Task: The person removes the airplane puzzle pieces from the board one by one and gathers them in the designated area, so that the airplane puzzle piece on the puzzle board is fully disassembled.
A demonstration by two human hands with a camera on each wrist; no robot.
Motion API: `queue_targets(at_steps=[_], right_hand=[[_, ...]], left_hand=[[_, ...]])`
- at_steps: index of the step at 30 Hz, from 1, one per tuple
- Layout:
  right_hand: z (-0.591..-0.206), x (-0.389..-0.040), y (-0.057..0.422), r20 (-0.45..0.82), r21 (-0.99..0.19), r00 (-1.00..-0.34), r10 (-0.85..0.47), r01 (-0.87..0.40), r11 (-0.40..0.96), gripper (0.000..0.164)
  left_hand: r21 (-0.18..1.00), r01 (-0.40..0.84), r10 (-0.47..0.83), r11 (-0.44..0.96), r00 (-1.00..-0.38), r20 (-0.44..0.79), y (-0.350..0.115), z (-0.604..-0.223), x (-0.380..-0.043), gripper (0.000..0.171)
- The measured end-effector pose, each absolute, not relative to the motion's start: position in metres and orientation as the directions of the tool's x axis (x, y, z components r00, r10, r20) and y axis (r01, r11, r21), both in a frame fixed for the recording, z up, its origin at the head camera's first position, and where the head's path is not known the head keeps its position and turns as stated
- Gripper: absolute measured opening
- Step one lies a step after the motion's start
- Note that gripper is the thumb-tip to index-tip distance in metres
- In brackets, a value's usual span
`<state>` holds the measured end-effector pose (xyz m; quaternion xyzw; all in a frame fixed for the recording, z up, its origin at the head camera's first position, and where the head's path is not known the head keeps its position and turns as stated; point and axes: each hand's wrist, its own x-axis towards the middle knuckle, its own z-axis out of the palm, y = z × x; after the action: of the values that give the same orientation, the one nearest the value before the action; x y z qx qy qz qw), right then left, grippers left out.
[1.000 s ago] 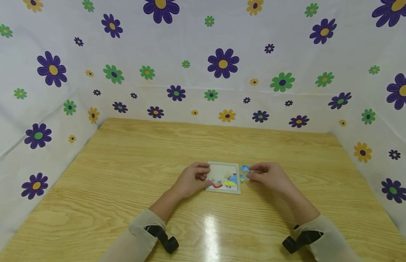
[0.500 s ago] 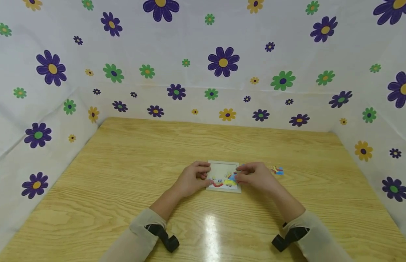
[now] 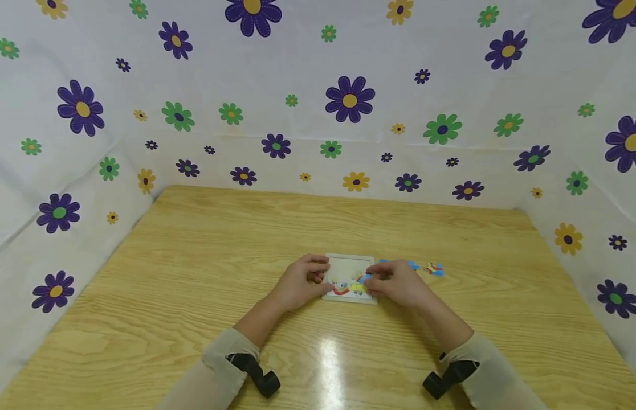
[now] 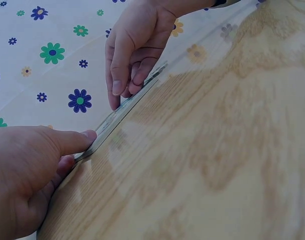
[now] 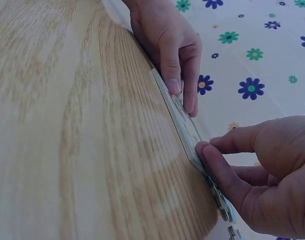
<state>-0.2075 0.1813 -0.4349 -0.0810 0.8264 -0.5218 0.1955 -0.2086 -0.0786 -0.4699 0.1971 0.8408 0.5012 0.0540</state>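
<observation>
Puzzle tray [image 3: 350, 267]: small, pale-framed, square, lying flat near the middle of the wooden table [image 3: 195, 273]; partly filled, with coloured picture pieces along its near edge and bare board behind.

Left hand [image 3: 300, 280]: rests at the tray's left edge, fingers [image 5: 175, 80] curled down over the frame, thumb against the side; it grips the tray and steadies it. The left wrist view shows the thumb tip touching the tray's thin edge.

Right hand [image 3: 397, 282]: at the tray's near right corner, fingers bent and drawn together over a blue puzzle piece [image 3: 366, 277] on the tray. It appears to pinch or press the piece, though the fingers hide most of it, so the hold is not certain.

Loose pieces [image 3: 425, 266]: blue and multicoloured, lying on the table just right of the tray, behind the right hand, apart from it.

Sleeves: beige, each with a black strap at the wrist.

Surround: white cloth printed with purple, green and yellow flowers [image 3: 350, 99], hung on three sides of the table.
</observation>
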Motion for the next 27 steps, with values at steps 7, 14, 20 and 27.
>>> queue_targets(at_steps=[7, 14, 20, 27], right_hand=[[-0.4322, -0.2047, 0.1766, -0.241, -0.909, -0.930, -0.279, 0.115, 0.399, 0.027], [-0.4327, -0.2024, 0.1719, -0.223, -0.915, -0.945, -0.240, 0.118, 0.386, 0.020], [-0.4314, -0.1990, 0.1728, -0.222, -0.925, -0.947, -0.232, 0.129, 0.356, 0.021], [-0.4304, -0.2022, 0.1753, -0.254, -0.931, -0.937, -0.241, 0.170, 0.322, 0.024]], left_hand=[[0.864, 0.272, 0.384, 0.425, -0.918, 0.100, -0.0791, -0.4680, -0.2079, 0.044], [0.862, 0.281, 0.379, 0.423, -0.918, 0.113, -0.0799, -0.4687, -0.2076, 0.043], [0.871, 0.259, 0.387, 0.418, -0.918, 0.088, -0.0791, -0.4671, -0.2058, 0.044], [0.872, 0.257, 0.381, 0.416, -0.920, 0.089, -0.0791, -0.4675, -0.2062, 0.044]])
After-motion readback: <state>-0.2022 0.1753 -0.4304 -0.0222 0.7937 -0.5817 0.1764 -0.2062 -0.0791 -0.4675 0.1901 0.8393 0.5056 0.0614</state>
